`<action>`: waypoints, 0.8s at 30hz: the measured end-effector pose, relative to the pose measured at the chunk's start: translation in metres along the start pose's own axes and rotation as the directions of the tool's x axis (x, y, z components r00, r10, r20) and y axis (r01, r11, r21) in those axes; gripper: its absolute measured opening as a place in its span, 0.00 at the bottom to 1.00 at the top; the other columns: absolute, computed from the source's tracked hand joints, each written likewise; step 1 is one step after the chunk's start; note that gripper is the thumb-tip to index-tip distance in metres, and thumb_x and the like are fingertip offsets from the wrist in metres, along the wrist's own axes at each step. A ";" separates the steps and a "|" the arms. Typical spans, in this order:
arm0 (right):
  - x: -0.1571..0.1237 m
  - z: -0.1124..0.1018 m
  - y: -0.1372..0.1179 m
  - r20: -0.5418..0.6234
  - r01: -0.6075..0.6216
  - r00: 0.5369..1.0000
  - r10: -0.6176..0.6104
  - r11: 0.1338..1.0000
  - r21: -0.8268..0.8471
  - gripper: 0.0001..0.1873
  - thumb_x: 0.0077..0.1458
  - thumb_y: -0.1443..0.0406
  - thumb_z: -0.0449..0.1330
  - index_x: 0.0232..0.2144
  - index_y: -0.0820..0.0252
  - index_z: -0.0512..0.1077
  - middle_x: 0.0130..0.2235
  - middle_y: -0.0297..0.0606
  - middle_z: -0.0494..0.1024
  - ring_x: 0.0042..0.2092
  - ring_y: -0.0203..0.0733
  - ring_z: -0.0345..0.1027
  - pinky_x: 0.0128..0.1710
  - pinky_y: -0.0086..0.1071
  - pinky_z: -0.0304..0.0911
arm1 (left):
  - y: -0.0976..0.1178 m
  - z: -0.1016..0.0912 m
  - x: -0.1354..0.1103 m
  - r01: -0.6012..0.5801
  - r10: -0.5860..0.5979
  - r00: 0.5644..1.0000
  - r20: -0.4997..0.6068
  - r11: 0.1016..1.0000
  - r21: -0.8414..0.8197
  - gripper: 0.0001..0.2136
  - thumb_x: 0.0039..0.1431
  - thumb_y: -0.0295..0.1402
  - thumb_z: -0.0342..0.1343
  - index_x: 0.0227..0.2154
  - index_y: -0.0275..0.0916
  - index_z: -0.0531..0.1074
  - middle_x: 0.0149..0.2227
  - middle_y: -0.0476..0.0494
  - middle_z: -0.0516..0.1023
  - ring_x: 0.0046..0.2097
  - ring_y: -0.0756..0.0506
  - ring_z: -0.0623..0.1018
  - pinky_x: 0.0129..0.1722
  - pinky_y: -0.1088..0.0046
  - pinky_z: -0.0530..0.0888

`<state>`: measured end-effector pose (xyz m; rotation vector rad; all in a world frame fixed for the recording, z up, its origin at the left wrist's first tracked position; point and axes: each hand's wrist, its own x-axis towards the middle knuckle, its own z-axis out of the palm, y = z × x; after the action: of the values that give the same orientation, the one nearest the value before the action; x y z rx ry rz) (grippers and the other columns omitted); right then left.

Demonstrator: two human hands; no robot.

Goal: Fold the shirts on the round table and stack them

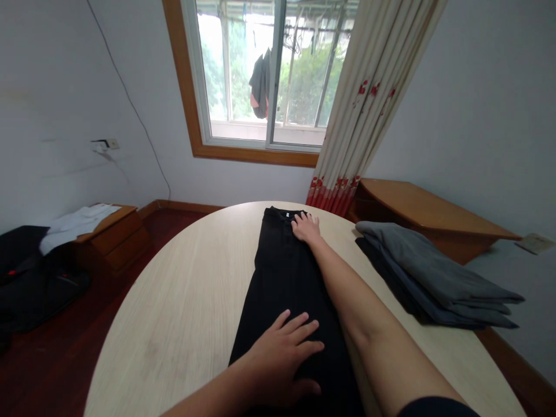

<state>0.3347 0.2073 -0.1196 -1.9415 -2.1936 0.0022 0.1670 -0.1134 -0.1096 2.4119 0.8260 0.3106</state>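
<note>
A pair of black trousers [278, 272] lies stretched lengthwise on the round wooden table [186, 289], its waistband at the far edge. My right hand [306, 227] reaches out to the waistband and rests on its right side, fingers spread. Closer to me, my left hand [286, 353] is over the legs of the trousers with its fingers apart, holding nothing. The near end of the trousers runs out of the bottom of the view, partly behind my left hand and forearm.
Folded grey and dark clothes [434, 278] are stacked at the table's right edge. Beyond them stands a brown wooden desk [425, 202]. A curtain [369, 87] hangs beside the window. On the left are a low wooden cabinet [117, 237] and a black bag [39, 289].
</note>
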 end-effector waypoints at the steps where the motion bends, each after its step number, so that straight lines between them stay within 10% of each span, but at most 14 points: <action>1: 0.002 0.004 -0.004 0.025 0.003 1.000 -0.002 1.000 -0.006 0.33 0.68 0.53 0.40 0.69 0.58 0.57 0.72 0.48 0.50 0.72 0.58 0.40 0.68 0.60 0.31 | 0.000 0.000 0.000 -0.001 0.001 1.000 -0.001 1.000 -0.002 0.30 0.62 0.47 0.59 0.64 0.43 0.64 0.71 0.39 0.54 0.72 0.35 0.51 0.69 0.41 0.46; 10: -0.004 -0.001 0.002 0.111 -0.143 0.988 0.111 0.930 0.339 0.38 0.69 0.49 0.33 0.73 0.62 0.36 0.73 0.48 0.49 0.73 0.49 0.39 0.69 0.53 0.37 | -0.003 0.003 0.001 -0.014 0.014 1.000 -0.009 1.000 -0.012 0.30 0.63 0.48 0.58 0.64 0.41 0.65 0.71 0.36 0.56 0.72 0.35 0.53 0.69 0.40 0.47; 16: -0.101 -0.012 -0.011 -0.090 0.067 0.995 -0.051 0.980 0.185 0.32 0.70 0.52 0.38 0.69 0.59 0.57 0.71 0.43 0.56 0.72 0.52 0.42 0.70 0.55 0.32 | 0.002 -0.003 0.003 0.092 -0.088 0.987 -0.132 0.996 0.023 0.25 0.67 0.41 0.54 0.63 0.39 0.64 0.70 0.36 0.58 0.71 0.39 0.57 0.70 0.48 0.53; 24: -0.214 -0.015 -0.022 0.085 0.141 0.985 -0.151 0.984 0.107 0.35 0.68 0.48 0.42 0.71 0.56 0.51 0.73 0.42 0.47 0.73 0.54 0.36 0.69 0.54 0.34 | -0.027 -0.014 0.000 0.360 -0.303 0.918 -0.256 0.907 0.218 0.27 0.69 0.44 0.46 0.67 0.42 0.58 0.72 0.38 0.53 0.72 0.38 0.52 0.69 0.46 0.49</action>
<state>0.3384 -0.0074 -0.1354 -1.7566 -2.3419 0.1801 0.1483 -0.0894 -0.1141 2.4410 1.4410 0.3511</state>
